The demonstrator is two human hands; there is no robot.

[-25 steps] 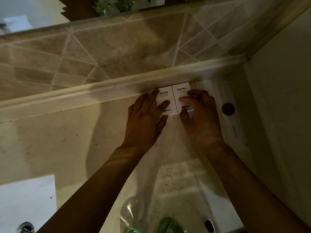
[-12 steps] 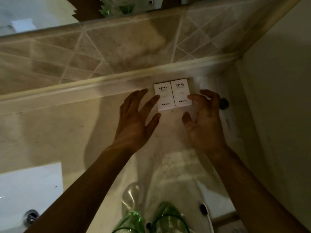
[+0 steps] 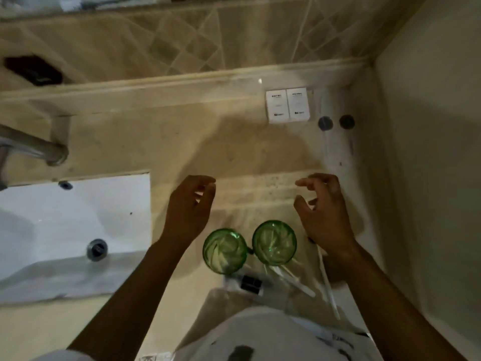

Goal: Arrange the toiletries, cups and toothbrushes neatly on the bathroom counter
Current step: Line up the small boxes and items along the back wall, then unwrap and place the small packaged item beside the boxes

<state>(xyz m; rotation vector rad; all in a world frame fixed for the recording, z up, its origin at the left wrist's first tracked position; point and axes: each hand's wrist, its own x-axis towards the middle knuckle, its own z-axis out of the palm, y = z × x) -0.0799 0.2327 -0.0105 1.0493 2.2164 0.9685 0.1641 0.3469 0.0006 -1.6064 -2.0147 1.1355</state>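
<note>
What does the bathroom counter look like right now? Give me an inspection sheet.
Surface: beige stone counter, speckled, bare in the middle.
Job's things: two white hotel toiletry boxes side by side at the back ledge; two green glass cups upright near the front edge; white toothbrushes lying beside them; two small dark-capped bottles right of the boxes.
Clutter: nothing seen.
Grippers: left hand and right hand open, empty, above the cups.
Cables: nothing seen.
Surroundings: white sink, metal faucet, tiled backsplash.
</note>
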